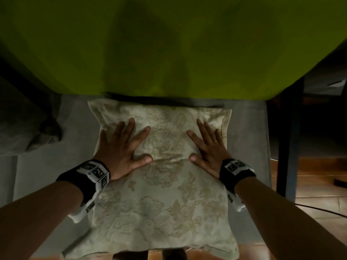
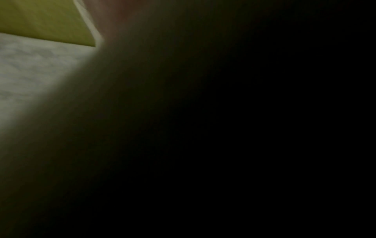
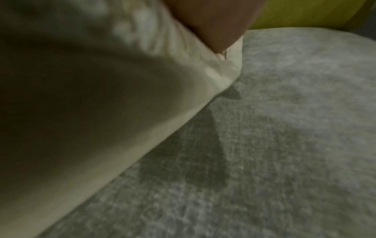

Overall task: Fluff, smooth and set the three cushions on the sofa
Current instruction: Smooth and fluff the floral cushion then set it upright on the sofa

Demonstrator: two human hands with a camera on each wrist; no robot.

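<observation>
A cream cushion [image 1: 165, 199] with a pale floral pattern lies flat on the grey sofa seat [image 1: 247, 139], its far edge against the green backrest [image 1: 169, 44]. My left hand [image 1: 124, 145] presses flat on its upper left part, fingers spread and straight. My right hand [image 1: 206, 145] presses flat on the upper right part the same way. Between the thumbs the fabric is dented. The left wrist view is almost wholly dark. In the right wrist view the cushion's edge [image 3: 183, 103] lies on the seat [image 3: 284, 145], with part of my hand [image 3: 211, 21] above it.
A crumpled grey cloth [image 1: 45, 136] lies on the seat at the left. A dark post [image 1: 289, 139] stands at the sofa's right end, with brown tiled floor [image 1: 315, 181] and a thin cable [image 1: 319, 209] beyond.
</observation>
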